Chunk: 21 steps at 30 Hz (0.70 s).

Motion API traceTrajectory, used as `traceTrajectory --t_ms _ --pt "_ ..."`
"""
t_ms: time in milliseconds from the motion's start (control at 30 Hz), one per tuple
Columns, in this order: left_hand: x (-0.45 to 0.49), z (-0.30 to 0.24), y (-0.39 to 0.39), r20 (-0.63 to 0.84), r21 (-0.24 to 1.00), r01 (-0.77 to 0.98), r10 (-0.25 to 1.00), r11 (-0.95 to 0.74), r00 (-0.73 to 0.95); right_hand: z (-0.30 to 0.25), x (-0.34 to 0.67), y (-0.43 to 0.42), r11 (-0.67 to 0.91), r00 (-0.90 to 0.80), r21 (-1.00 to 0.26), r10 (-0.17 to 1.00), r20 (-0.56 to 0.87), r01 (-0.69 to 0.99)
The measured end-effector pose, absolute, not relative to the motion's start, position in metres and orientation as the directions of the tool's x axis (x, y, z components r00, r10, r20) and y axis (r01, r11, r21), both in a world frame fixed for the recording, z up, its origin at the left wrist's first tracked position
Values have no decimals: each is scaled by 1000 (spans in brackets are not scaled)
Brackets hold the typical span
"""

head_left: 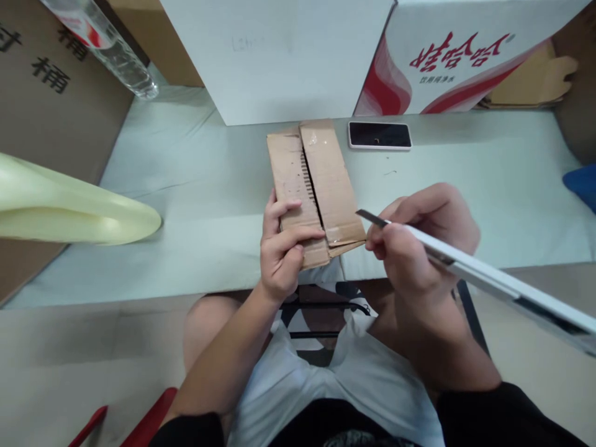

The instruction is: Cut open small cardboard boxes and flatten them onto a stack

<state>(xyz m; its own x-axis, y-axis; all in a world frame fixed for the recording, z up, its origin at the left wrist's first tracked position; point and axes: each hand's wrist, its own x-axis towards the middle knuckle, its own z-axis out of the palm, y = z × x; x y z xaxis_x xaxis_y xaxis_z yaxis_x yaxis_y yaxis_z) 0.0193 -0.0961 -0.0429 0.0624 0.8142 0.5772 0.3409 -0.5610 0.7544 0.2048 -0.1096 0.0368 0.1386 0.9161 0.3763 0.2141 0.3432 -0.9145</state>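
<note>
A flat piece of brown cardboard lies on the pale table near its front edge, with a long slit down its middle. My left hand is closed on the cardboard's near left corner, thumb on top. My right hand is closed around a long white utility knife. The knife's dark blade tip points left, just beside the cardboard's near right corner.
A dark phone lies behind the cardboard. A white box and a red-and-white printed carton stand at the back. A clear bottle leans at the back left beside a brown carton. A pale yellow curved object juts in from the left.
</note>
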Motion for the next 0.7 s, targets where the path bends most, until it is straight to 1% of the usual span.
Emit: traceTrajectory --t_ms 100,167,233,433,600,700 --pt "20 -42 -96 587 751 323 806 -575 69 39 197 -109 350 38 -891 926 376 290" --pt "20 -42 -96 589 745 336 805 -576 75 40 194 -104 327 -35 -866 940 340 379" --pt "19 -42 -96 585 740 354 807 -572 82 41 192 -99 314 -67 -845 946 317 432" --pt "18 -43 -97 583 741 333 804 -584 112 43 192 -96 317 -86 -791 943 321 524" --pt "20 -43 -97 574 738 362 812 -569 106 43 190 -94 325 -92 -749 937 336 577" --pt "21 -43 -96 579 746 360 813 -561 66 43 190 -94 309 -89 -745 943 321 591"
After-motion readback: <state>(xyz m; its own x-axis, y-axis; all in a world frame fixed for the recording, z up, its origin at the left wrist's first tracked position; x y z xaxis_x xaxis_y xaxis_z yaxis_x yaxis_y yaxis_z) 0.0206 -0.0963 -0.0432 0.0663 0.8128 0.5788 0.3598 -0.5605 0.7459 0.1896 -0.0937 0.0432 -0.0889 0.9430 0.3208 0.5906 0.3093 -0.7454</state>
